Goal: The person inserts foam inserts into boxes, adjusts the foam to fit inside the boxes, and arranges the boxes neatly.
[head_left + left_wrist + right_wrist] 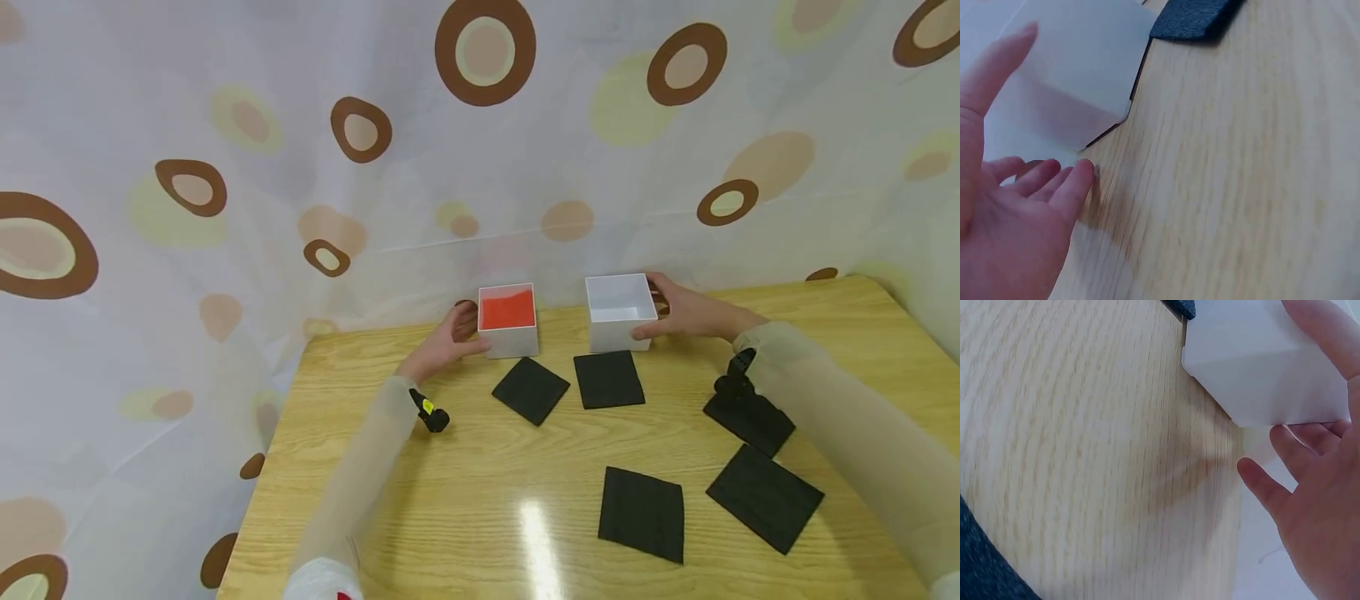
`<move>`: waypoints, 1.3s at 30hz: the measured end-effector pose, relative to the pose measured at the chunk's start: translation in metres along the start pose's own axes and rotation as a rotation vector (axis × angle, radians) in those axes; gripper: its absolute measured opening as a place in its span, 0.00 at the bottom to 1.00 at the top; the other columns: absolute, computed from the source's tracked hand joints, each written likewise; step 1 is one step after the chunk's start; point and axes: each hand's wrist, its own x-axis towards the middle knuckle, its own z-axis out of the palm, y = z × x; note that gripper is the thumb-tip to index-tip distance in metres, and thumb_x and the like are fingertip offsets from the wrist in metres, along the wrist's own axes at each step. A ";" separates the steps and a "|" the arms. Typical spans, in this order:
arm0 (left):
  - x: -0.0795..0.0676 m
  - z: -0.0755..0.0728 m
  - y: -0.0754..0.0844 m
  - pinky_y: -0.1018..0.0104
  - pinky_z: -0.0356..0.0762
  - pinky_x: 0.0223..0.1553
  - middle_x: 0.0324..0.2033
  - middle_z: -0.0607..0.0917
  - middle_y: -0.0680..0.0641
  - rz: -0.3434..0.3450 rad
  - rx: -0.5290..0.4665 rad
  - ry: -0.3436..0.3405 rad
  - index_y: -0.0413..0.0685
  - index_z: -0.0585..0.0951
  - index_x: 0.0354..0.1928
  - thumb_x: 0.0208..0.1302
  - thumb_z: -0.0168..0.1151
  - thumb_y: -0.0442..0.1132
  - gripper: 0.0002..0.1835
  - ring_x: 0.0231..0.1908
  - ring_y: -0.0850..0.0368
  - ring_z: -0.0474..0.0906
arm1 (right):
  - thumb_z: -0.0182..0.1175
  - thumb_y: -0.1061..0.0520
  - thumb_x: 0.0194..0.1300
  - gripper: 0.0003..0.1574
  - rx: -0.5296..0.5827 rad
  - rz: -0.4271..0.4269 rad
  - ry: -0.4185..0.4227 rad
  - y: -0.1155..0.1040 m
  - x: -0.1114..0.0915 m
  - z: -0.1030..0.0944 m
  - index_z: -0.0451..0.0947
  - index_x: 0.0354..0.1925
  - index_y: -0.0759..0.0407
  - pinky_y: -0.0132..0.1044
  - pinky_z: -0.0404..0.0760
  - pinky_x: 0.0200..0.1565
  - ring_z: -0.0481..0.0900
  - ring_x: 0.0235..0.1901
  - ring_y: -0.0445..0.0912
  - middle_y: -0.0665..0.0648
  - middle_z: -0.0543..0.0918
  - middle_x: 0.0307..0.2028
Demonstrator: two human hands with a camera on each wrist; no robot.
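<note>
Red-filled box: being flanked by the wide-spread left hand, at the table's back.
White box: likewise, by the right hand.
Boxes: seemingly being positioned; even contact is next being called for.
Black squares: lying in front.

An indoor corner with a screened-off work spot; whether home, office or lab cannot be told. A pale, creased sheet printed with brown rings and beige spots fills the top and left of the head view. Against it stands a wood-grain bench, a glare streak at lower centre.
</note>
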 end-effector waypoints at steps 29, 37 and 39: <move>-0.082 0.108 0.017 0.47 0.69 0.69 0.68 0.71 0.37 0.043 0.584 0.277 0.38 0.62 0.77 0.60 0.75 0.63 0.55 0.67 0.40 0.69 | 0.74 0.54 0.65 0.65 0.053 0.013 0.025 0.013 0.002 0.003 0.38 0.80 0.58 0.68 0.64 0.70 0.60 0.72 0.67 0.70 0.56 0.74; -0.078 0.126 0.015 0.45 0.71 0.63 0.65 0.72 0.36 -0.043 0.807 0.295 0.36 0.64 0.76 0.53 0.73 0.72 0.61 0.64 0.39 0.68 | 0.73 0.54 0.66 0.66 0.048 0.006 0.011 0.008 0.003 0.004 0.35 0.80 0.62 0.67 0.64 0.69 0.59 0.71 0.68 0.71 0.54 0.74; -0.076 0.128 0.017 0.44 0.70 0.62 0.65 0.72 0.36 -0.061 0.833 0.295 0.36 0.64 0.76 0.52 0.73 0.73 0.62 0.64 0.39 0.67 | 0.73 0.54 0.67 0.66 0.043 0.007 0.017 0.008 0.004 0.003 0.35 0.80 0.61 0.67 0.64 0.70 0.59 0.72 0.68 0.71 0.54 0.74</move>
